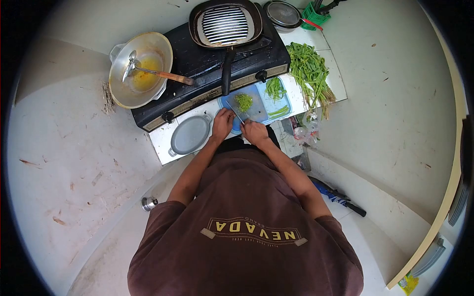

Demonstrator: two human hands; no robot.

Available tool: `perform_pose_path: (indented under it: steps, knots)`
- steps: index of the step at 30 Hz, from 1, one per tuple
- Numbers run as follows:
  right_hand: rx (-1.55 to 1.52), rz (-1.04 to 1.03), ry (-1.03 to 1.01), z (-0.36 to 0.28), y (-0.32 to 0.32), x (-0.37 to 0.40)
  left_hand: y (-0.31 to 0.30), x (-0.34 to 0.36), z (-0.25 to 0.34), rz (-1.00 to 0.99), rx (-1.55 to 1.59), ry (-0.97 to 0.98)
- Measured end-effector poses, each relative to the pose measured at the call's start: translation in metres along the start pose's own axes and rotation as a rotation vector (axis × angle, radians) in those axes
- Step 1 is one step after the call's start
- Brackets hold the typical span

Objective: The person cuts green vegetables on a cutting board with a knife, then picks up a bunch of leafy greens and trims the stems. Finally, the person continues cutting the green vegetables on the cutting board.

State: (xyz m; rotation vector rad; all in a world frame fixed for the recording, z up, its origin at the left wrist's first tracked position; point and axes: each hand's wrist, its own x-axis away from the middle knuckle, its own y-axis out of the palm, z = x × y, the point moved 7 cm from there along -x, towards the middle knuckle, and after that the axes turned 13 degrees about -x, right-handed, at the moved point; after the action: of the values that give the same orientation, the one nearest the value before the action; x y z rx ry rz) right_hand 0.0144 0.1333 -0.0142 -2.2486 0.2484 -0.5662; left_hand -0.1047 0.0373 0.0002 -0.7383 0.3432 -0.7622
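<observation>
My right hand (255,132) is closed round the handle end of a knife (236,112), whose thin blade slants up and left over a blue cutting board (260,91). My left hand (223,124) is at the board's left edge with its fingers curled, close to the blade; whatever may be in them is hidden. A small heap of finely chopped greens (243,102) lies on the board just beyond the blade. On the board's right part rest cut green leaves (275,89) and a few green stalks (279,112).
Behind the board stands a black gas stove (192,59) with a grill pan (226,24) and a wok (118,81) holding yellow oil and a ladle (168,75). A grey lid (190,135) lies left, leafy greens (311,71) right. A strainer (283,14) and green basket (315,17) sit behind.
</observation>
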Motion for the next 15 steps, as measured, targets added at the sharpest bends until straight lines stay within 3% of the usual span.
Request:
perform_pose_path:
  steps: [15]
  knots:
    - [0.020,-0.020,-0.010,0.007,-0.005,0.017,0.001,0.000,-0.001,-0.028,-0.026,-0.101]
